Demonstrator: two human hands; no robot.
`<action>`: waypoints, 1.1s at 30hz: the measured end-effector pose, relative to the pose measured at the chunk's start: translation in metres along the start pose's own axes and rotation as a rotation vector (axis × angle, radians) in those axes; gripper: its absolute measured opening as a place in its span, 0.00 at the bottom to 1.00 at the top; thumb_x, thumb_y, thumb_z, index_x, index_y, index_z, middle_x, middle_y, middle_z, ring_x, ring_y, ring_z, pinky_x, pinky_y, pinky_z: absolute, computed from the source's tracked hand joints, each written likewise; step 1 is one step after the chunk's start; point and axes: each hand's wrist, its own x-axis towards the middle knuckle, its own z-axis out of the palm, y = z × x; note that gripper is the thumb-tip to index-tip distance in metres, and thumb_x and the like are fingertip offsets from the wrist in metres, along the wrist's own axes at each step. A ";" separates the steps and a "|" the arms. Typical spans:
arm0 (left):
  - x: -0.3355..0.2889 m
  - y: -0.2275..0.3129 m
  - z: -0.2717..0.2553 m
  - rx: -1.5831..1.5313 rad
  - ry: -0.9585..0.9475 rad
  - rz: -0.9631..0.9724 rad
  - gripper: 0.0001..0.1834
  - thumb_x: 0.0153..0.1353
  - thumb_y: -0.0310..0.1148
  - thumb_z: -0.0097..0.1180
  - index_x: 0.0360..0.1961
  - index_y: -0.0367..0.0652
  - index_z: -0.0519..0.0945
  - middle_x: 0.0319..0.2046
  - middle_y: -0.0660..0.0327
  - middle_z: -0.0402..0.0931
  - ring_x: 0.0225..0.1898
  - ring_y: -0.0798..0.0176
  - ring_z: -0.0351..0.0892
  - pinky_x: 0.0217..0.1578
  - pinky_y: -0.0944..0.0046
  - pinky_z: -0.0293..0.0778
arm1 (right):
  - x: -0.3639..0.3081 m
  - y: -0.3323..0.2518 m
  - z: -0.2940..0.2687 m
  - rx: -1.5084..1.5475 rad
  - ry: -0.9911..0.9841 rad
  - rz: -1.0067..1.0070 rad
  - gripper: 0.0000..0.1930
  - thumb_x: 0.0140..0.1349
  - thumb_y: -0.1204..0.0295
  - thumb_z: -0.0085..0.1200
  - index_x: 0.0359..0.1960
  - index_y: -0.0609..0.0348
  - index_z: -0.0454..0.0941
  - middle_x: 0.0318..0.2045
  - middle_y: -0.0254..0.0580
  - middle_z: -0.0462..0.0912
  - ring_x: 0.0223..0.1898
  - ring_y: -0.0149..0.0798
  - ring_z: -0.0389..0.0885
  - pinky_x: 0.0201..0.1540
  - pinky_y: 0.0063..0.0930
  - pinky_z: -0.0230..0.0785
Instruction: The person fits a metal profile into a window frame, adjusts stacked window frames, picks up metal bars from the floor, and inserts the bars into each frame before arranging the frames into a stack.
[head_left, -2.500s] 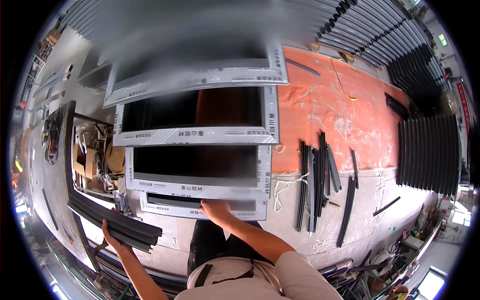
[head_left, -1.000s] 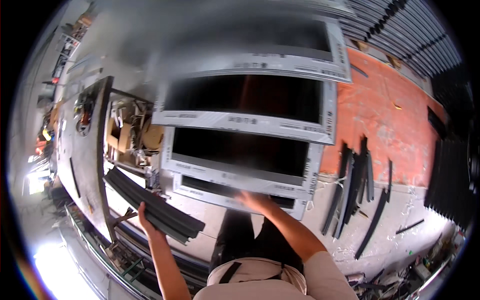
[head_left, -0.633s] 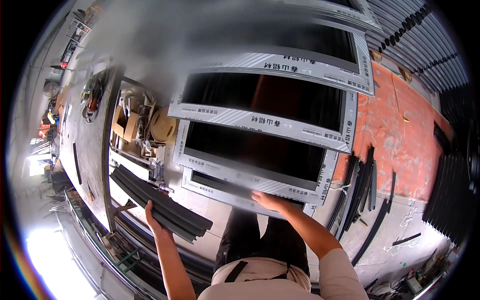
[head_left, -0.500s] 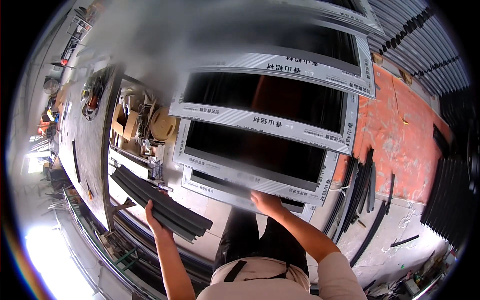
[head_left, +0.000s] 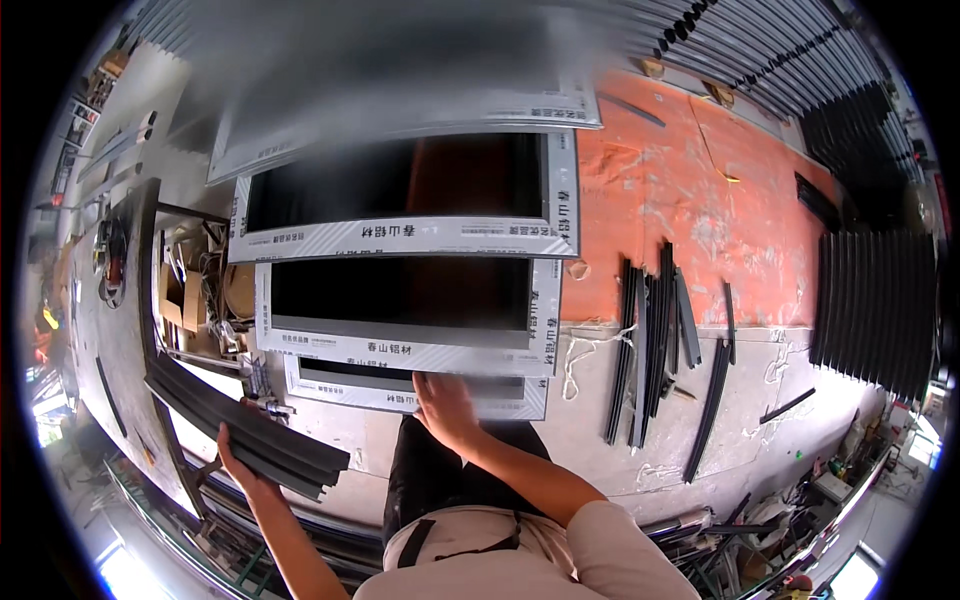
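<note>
At the lower left, my left hand (head_left: 243, 467) grips a bundle of long dark grey ribbed profiles (head_left: 265, 440), thumb on top and fingers hidden underneath. My right hand (head_left: 447, 408) is closed around the near rail of the lowest window frame (head_left: 330, 397), in front of my legs; its fingertips are partly hidden. Several more rectangular frames in printed white-grey film, such as the middle frame (head_left: 405, 333) and the upper frame (head_left: 290, 243), overlap in a stepped stack beyond it. A grey blur covers the top of the stack.
A worktable (head_left: 125, 330) with a power tool (head_left: 113, 255) stands at left, with an open cardboard box (head_left: 185, 295) beside it. Loose dark strips (head_left: 655, 330) lie on the floor at right, near an orange-red sheet (head_left: 710, 220). Dark profiles (head_left: 870, 310) are stacked at far right.
The view has swung right, so the frames, the profiles and both hands appear further left. More of the floor at right shows. Both hands keep their holds.
</note>
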 end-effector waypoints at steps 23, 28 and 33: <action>-0.018 -0.023 0.124 0.175 -0.481 -0.103 0.35 0.54 0.40 0.63 0.60 0.30 0.70 0.52 0.46 0.78 0.54 0.49 0.79 0.57 0.50 0.76 | 0.001 -0.080 -0.161 0.875 0.202 0.098 0.29 0.65 0.57 0.60 0.61 0.63 0.72 0.49 0.57 0.81 0.52 0.51 0.81 0.54 0.37 0.73; -0.023 -0.033 0.118 0.103 -0.447 -0.140 0.31 0.57 0.35 0.61 0.60 0.30 0.71 0.53 0.46 0.78 0.55 0.48 0.79 0.59 0.49 0.74 | 0.040 -0.122 -0.157 1.074 0.074 0.162 0.32 0.66 0.54 0.58 0.63 0.67 0.69 0.50 0.61 0.81 0.53 0.52 0.81 0.55 0.36 0.71; -0.020 -0.018 0.110 0.091 -0.460 -0.196 0.31 0.57 0.34 0.61 0.60 0.31 0.71 0.54 0.45 0.77 0.55 0.47 0.79 0.60 0.48 0.73 | 0.042 -0.137 -0.158 0.842 0.228 0.125 0.26 0.67 0.56 0.57 0.56 0.66 0.75 0.43 0.57 0.84 0.44 0.56 0.83 0.47 0.37 0.75</action>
